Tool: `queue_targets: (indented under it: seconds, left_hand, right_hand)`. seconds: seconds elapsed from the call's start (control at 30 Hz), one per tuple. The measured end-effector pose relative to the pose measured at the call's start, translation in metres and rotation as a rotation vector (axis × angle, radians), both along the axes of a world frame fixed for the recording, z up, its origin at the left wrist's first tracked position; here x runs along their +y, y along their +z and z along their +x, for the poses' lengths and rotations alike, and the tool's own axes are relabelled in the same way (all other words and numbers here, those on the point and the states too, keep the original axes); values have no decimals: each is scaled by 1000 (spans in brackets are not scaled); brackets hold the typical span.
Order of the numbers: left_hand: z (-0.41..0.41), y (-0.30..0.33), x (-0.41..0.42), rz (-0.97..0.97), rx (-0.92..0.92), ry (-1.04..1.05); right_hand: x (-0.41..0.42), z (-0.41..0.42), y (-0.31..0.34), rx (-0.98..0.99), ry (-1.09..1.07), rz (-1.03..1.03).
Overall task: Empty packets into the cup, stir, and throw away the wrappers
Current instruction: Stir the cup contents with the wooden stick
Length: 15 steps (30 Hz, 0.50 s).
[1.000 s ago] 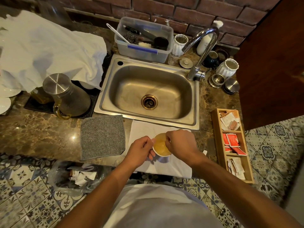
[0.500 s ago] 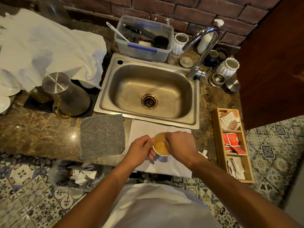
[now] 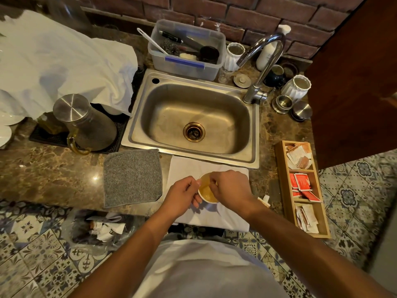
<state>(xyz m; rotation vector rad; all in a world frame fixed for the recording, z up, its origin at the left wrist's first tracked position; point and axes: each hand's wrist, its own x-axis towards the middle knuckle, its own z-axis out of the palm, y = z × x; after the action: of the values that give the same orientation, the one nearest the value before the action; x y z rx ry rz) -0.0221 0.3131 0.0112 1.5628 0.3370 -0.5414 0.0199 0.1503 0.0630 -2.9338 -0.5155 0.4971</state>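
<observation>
Stirring, mid-task
L hand (image 3: 182,195) clamped round small white cup of amber liquid (image 3: 206,190) on white cloth (image 3: 225,214) by sink; R hand (image 3: 231,188) fingers pinched over rim, stirrer not visible. Keep cup braced, stir gently, avoid spills.

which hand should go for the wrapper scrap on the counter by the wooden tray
Right. The wrapper scrap lies just beside the right wrist, between the white cloth and the wooden tray. The left hand grips the cup and would have to cross over; the right hand is nearer.
</observation>
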Motion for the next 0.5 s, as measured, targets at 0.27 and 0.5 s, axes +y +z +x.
queue_targets:
  seconds: [0.27,0.5]
  left_hand:
    - [0,-1,1,3,-6,2]
    - [1,-2,1,18,-14,-9]
  right_hand:
    - [-12,-10,7,30,51,-111]
    - [-7,-10,-1,50,-8,-17]
